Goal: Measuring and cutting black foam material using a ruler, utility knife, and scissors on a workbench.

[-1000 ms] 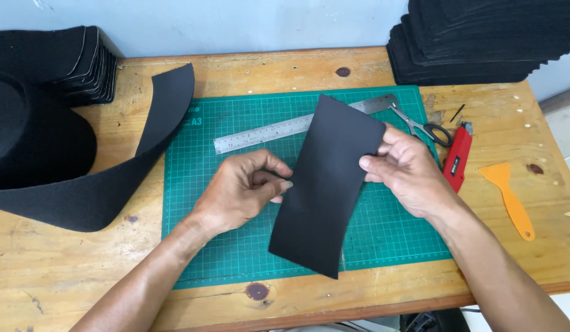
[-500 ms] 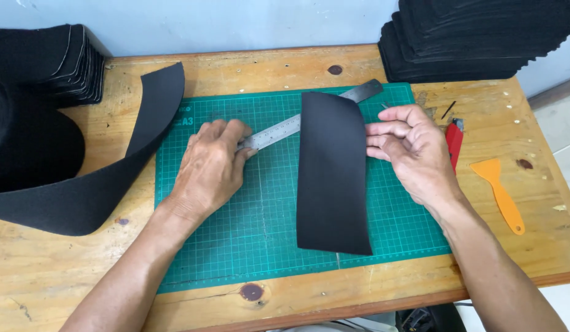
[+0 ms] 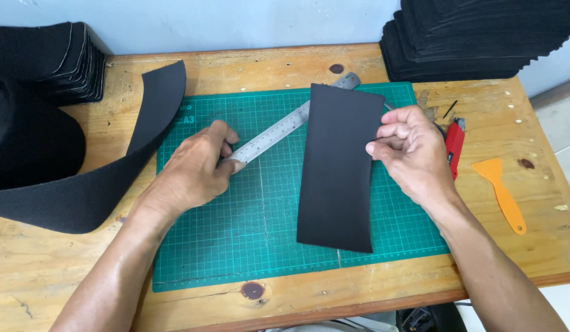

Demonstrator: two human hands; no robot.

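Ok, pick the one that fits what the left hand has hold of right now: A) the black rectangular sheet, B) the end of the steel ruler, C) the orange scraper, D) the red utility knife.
B: the left hand grips the near end of the steel ruler on the green cutting mat, while the right hand holds the edge of the black rectangular sheet.

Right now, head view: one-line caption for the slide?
Left hand grips a steel ruler on a green cutting mat while the right hand steadies a black foam sheet.
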